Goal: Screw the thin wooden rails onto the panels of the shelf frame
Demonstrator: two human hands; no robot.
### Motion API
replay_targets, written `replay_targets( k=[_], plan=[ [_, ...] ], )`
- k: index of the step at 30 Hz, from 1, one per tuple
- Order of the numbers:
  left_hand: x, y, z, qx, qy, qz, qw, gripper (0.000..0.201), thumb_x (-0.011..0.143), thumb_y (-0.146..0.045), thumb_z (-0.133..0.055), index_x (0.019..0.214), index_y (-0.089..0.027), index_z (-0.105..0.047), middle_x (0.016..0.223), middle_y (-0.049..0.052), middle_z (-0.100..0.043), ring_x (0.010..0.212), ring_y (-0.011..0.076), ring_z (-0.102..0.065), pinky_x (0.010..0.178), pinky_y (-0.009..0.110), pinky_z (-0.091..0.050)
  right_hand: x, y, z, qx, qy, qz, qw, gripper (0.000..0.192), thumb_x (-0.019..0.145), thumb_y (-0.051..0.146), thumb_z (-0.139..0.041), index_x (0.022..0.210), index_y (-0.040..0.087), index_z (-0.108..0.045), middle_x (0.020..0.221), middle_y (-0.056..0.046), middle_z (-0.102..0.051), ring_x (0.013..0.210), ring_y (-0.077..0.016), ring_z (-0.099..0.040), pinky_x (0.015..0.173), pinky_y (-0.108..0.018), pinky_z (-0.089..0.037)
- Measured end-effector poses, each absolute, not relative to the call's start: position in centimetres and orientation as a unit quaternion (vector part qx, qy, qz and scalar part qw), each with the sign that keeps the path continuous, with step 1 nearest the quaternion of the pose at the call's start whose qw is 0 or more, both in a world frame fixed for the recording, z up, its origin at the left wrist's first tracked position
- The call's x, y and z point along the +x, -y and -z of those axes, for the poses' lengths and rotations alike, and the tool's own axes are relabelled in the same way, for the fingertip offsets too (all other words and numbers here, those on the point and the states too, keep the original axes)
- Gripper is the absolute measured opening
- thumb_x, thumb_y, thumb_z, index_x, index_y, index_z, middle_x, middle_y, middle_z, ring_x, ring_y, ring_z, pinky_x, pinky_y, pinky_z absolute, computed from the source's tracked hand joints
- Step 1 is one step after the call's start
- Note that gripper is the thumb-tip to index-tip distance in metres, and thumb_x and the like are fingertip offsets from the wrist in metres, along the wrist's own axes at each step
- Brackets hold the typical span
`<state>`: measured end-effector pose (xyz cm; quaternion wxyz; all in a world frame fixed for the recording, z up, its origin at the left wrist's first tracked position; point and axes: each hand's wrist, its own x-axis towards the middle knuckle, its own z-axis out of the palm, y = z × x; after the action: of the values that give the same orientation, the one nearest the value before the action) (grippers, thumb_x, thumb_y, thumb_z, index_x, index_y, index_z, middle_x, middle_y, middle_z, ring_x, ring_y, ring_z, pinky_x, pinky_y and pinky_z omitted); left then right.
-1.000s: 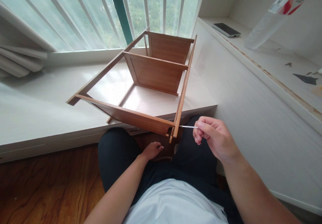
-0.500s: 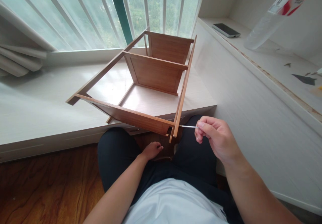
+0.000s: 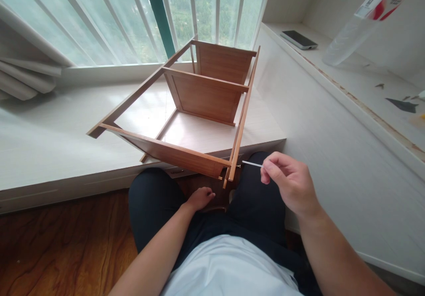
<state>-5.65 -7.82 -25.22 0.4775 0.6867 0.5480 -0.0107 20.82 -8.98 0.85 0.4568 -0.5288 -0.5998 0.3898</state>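
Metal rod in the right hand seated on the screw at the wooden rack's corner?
No, the tip of the metal rod in the right hand sits visibly off the screw on the wooden rack.

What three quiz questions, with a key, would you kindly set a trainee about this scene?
1. Fill in the blank: the slim metal rod is held in the ____ hand.
2. True or false: the phone and the bottle are on the same shelf.
3. Which surface lies under most of the wooden rack? a) the brown floor; b) the white bench; c) the curtain.

Key:
1. Right; the right hand pinches it.
2. True.
3. b; the rack's near corner juts past the bench's front edge.
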Motion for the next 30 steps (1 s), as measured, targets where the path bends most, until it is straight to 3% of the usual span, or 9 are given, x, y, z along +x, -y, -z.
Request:
replay_targets(
  k=[5,9,30],
  plan=[
    [-5.6,7.8,25.3,0.687,-0.547,0.013,0.478,0.031,0.094,-0.039,-0.053,0.082,-0.019,-0.072,0.082,0.006,-0.072,0.077,0.0199,-0.065,0.067,0.029,-0.039,21.7,9.1,-0.4,-0.466,0.735,-0.209,0.445,0.010,0.097,0.017,-0.062,0.089,0.021,-0.067,0.078,-0.001,-0.068,0.070,-0.0145,-0.063,0.066,-0.027,-0.048],
    [-5.6,7.7,25.1,0.689,-0.549,0.017,0.473,0.031,0.094,-0.039,-0.053,0.082,-0.019,-0.073,0.081,0.006,-0.072,0.077,0.0198,-0.065,0.067,0.029,-0.038,22.2,9.0,0.2,-0.422,0.775,-0.129,0.453,0.013,0.094,0.009,-0.063,0.096,0.021,-0.067,0.084,-0.002,-0.071,0.075,-0.0156,-0.066,0.071,-0.028,-0.051],
    [-5.4,7.8,24.2,0.684,-0.552,0.023,0.476,0.030,0.094,-0.039,-0.054,0.081,-0.019,-0.073,0.081,0.006,-0.072,0.079,0.0205,-0.066,0.068,0.029,-0.040,21.7,9.1,1.0,-0.445,0.761,-0.091,0.464,0.017,0.094,0.015,-0.066,0.103,0.027,-0.073,0.086,-0.003,-0.077,0.074,-0.0196,-0.071,0.071,-0.032,-0.055]
  ],
)
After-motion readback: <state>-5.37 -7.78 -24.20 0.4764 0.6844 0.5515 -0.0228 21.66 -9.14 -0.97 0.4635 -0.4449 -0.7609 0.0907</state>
